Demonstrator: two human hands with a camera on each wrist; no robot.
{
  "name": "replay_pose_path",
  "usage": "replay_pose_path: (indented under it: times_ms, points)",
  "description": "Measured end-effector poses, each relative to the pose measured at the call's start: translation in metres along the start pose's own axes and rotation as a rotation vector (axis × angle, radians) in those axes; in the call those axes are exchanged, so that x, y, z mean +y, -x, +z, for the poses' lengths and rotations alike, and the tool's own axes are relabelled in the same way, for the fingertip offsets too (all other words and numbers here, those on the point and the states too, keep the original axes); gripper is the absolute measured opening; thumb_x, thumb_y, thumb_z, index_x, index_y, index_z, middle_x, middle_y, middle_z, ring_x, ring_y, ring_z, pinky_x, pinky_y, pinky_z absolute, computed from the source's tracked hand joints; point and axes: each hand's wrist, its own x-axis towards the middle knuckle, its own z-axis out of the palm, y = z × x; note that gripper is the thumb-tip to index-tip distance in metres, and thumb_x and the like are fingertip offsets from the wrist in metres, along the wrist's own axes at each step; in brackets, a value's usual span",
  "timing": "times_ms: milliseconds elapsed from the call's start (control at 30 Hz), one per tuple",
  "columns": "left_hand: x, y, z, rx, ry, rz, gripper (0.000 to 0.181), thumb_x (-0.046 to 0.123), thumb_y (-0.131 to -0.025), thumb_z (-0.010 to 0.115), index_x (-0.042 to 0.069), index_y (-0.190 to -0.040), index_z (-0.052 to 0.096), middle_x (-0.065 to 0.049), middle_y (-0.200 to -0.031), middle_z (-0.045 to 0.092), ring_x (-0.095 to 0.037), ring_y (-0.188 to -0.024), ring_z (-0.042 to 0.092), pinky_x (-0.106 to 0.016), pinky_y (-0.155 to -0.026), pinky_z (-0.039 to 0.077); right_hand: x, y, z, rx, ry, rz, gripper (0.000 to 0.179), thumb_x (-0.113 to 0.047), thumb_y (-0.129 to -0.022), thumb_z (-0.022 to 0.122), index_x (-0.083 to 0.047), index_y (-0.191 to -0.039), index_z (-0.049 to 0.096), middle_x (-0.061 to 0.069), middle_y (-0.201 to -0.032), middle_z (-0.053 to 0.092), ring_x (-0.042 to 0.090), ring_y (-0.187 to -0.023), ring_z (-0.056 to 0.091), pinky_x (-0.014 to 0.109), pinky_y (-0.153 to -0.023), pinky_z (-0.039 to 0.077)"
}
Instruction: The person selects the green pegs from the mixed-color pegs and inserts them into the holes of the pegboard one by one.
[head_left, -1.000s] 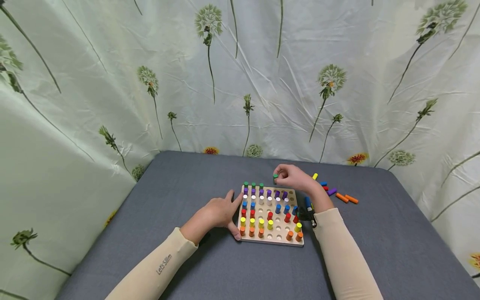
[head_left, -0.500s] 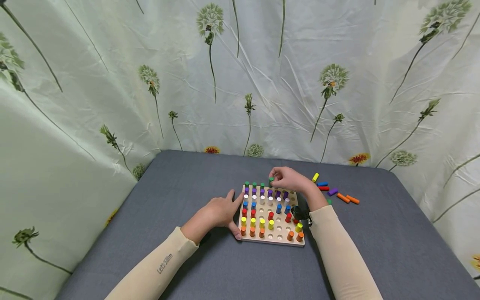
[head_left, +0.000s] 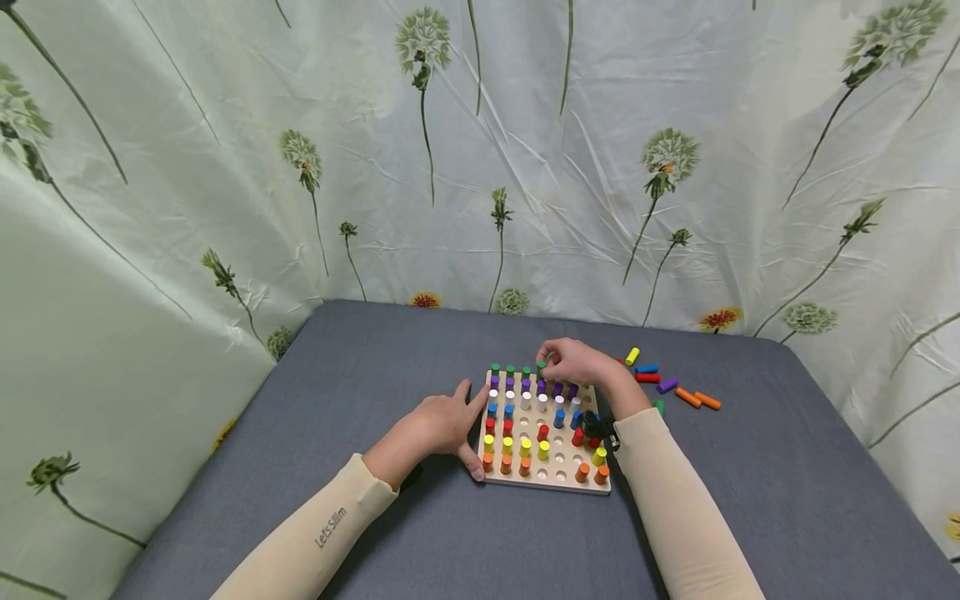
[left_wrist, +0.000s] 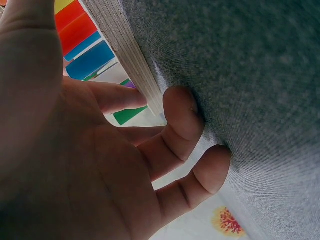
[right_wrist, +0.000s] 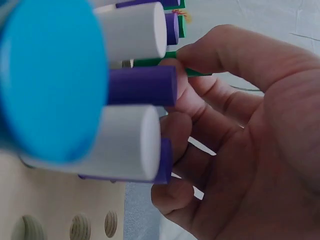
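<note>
The right hand (head_left: 577,363) has moved left and lower, bringing its green peg (head_left: 541,367) to the board's (head_left: 547,485) far row, beside the third green peg (head_left: 526,371).

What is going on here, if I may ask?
A person's right hand pinches a green peg at the far row of a wooden pegboard, while the left hand rests against its left edge. Coloured pegs stand in it in rows, some holes are unfilled, and loose pegs lie on the table to the right. I cannot tell whether the green peg is seated.
</note>
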Motion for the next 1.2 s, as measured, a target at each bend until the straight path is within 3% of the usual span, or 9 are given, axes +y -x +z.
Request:
replay_pose_path:
  times_ms: [333, 700, 1200]
  points:
    - [0.0008, 0.0001, 0.0006, 0.005, -0.008, 0.003, 0.145, 0.085, -0.060, 0.083, 0.025, -0.173, 0.014, -0.016, -0.176, 0.023, -0.032, -0.124, 0.063, -0.047, -0.111, 0.053, 0.0012, -0.0013, 0.0025, -0.013, 0.013, 0.009, 0.016, -0.009, -0.102, 0.062, -0.004, -0.116, 0.064, 0.002, -0.081, 0.061, 0.015, -0.068, 0.049, 0.030, -0.063, 0.040]
    - [0.0006, 0.0010, 0.0001, 0.009, -0.001, 0.007, 0.145, 0.085, -0.061, 0.083, 0.024, -0.172, 0.014, -0.017, -0.176, 0.023, -0.031, -0.123, 0.063, -0.047, -0.111, 0.053, 0.0018, -0.0034, 0.0046, -0.027, 0.030, 0.030, 0.014, -0.008, -0.102, 0.061, -0.004, -0.114, 0.065, 0.006, -0.090, 0.067, 0.016, -0.073, 0.052, 0.030, -0.066, 0.042]
    - [0.0024, 0.0036, -0.0014, 0.030, -0.025, 0.014, 0.145, 0.084, -0.060, 0.085, 0.023, -0.172, 0.016, -0.018, -0.175, 0.027, -0.031, -0.120, 0.067, -0.046, -0.107, 0.056, 0.0050, -0.0042, 0.0039, -0.045, 0.011, 0.018, 0.019, -0.005, -0.101, 0.060, -0.003, -0.119, 0.062, 0.005, -0.085, 0.065, 0.016, -0.070, 0.051, 0.030, -0.065, 0.042]
